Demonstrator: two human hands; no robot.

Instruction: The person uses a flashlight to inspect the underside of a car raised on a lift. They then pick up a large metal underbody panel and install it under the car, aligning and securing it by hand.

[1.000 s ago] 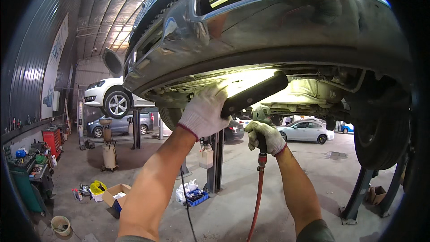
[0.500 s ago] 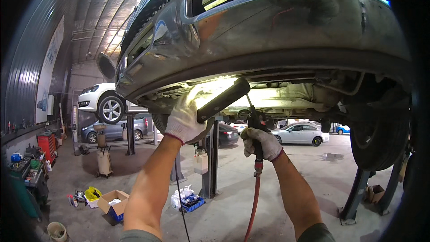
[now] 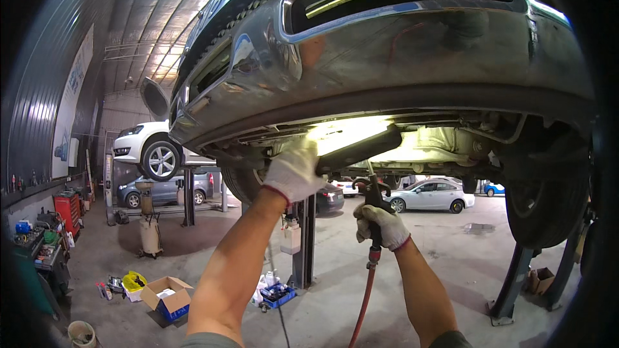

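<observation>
Raised under the front of a dark car (image 3: 412,58), my left hand (image 3: 293,173) in a white knit glove is closed on a black bar-shaped work light (image 3: 361,152). Its lit side faces up and throws a bright glow on the underside; my fingers are slightly blurred. A dark cable hangs below that hand. My right hand (image 3: 387,227), also gloved, grips the handle of a black air blow gun (image 3: 372,194). The gun's thin nozzle points up, just below the light. A red air hose (image 3: 365,296) runs down from its handle.
Lift posts (image 3: 304,238) and lift arms (image 3: 510,283) stand around the car, whose front wheel (image 3: 545,200) hangs at right. On the floor at left are an open cardboard box (image 3: 166,293), a blue crate (image 3: 278,294) of bottles and a bucket (image 3: 82,333). Other cars stand behind.
My left hand has carried the work light to the right, and the light lies closer to level. My right hand has shifted slightly right and down with the blow gun. The view has shifted slightly.
</observation>
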